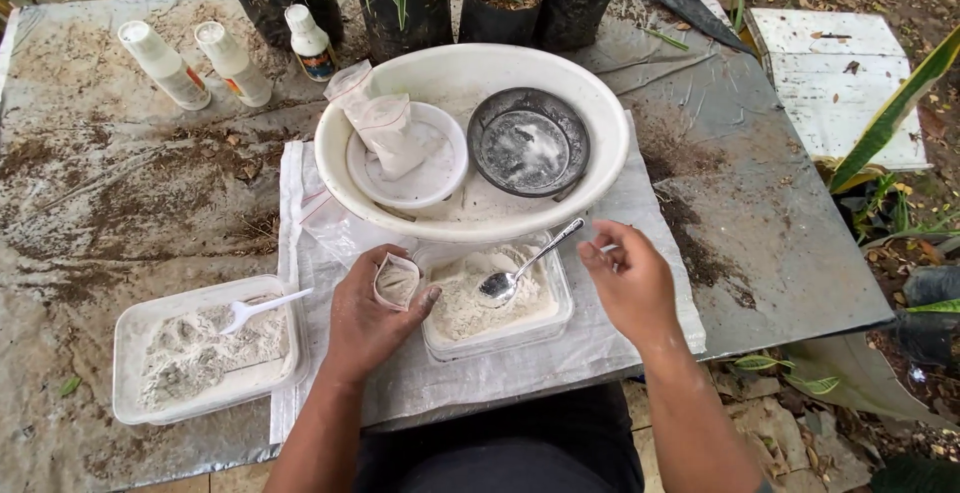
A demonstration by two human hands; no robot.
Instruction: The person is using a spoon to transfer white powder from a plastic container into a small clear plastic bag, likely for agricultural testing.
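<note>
Near front tabletop edge: left hand point(370, 315) fingers pinching open small clear plastic pouch point(397, 281), beside clear rectangular tub of white powder point(497, 305). Right hand point(628, 281) fingers gripping metal spoon point(528, 263) handle. Pouch judged light, limp, slippery; best held at rim.

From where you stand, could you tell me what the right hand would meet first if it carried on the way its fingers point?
The right hand points left along the metal spoon it holds, so it would probably meet the white powder in the clear container first, though depth is uncertain.
</note>
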